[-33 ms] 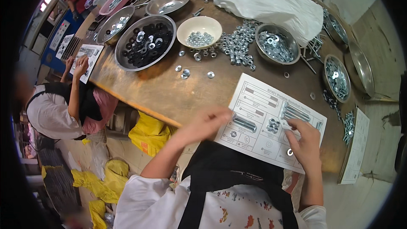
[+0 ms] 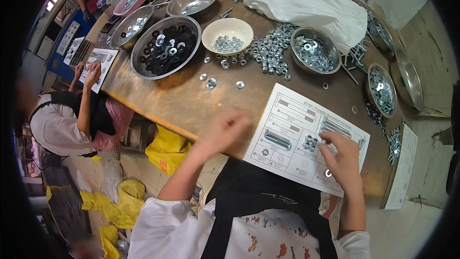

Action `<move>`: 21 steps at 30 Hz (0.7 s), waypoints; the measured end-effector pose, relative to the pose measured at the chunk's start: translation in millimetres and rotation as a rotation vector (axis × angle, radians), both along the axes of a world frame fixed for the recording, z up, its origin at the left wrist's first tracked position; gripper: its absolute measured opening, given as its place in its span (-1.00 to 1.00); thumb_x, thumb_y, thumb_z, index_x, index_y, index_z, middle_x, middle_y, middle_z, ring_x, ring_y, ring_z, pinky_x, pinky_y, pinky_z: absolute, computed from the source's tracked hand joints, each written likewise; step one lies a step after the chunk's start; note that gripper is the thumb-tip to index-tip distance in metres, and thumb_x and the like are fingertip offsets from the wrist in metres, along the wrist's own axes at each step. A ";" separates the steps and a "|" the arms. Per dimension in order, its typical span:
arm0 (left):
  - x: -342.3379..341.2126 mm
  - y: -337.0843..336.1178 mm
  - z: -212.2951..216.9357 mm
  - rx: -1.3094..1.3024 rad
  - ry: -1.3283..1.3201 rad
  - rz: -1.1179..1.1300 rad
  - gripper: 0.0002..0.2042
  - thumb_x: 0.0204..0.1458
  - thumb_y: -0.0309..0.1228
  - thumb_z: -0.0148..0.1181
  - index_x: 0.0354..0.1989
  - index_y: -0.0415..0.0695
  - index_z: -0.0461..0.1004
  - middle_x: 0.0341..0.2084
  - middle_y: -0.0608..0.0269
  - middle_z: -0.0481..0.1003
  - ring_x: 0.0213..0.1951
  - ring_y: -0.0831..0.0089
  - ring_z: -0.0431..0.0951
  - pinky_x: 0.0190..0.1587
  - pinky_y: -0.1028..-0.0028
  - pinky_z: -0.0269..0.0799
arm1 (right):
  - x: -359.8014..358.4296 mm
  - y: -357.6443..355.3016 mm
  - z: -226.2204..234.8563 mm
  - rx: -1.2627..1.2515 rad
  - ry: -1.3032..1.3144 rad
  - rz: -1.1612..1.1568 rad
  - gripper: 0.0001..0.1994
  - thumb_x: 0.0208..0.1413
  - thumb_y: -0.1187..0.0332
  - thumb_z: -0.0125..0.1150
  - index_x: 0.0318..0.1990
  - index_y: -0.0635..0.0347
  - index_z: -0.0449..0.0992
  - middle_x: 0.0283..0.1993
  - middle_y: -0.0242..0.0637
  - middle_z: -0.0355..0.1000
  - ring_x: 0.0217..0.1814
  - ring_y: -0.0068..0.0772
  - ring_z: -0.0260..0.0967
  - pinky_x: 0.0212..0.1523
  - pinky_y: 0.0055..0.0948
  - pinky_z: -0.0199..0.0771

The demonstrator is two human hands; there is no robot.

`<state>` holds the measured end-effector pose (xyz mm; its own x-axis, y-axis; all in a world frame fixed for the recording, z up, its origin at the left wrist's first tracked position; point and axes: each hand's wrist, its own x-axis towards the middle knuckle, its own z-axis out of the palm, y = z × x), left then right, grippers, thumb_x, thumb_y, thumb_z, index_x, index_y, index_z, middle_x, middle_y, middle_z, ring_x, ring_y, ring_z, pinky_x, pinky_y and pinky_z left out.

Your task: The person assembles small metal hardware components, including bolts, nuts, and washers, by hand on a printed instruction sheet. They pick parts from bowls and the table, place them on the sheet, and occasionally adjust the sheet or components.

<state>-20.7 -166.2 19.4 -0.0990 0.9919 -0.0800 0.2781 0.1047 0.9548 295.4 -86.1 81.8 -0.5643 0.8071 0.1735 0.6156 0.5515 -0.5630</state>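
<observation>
Steel hardware on a white printed card [image 2: 287,168] is flanked by two bare hands.
Over the card's right half, the right hand [image 2: 341,156] is held half-open, with nothing visible between parted thumb and fingers; left of the card, the left hand [image 2: 227,132] is loosely curled, its contents blurred beyond telling. Smooth rods [image 2: 278,139] and shiny clustered nuts [image 2: 310,143] are left unfastened on the card; they could be rolled off their printed squares by a brushing finger or a nudge to the card. Beyond its upper left, glossy metal pieces are held in a rounded cream bowl [image 2: 244,33], matt black rings in a steel basin [image 2: 136,62].
</observation>
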 end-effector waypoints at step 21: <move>-91.4 46.5 -25.5 0.151 0.395 0.304 -0.79 0.18 -0.35 0.21 -0.25 -0.28 0.60 -0.36 0.14 0.60 -0.34 0.41 0.57 -0.23 0.44 0.44 | -231.6 80.9 -91.0 0.171 -0.189 0.257 -0.85 -0.03 0.37 0.17 -0.46 0.20 0.63 -0.34 0.02 0.56 -0.24 0.04 0.56 -0.21 -0.04 0.54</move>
<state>-112.1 -119.7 -6.1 -0.3777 0.9114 0.1631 0.5985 0.1060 0.7941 63.8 -5.2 -9.2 -0.7799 0.6032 0.1672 0.5290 0.7780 -0.3390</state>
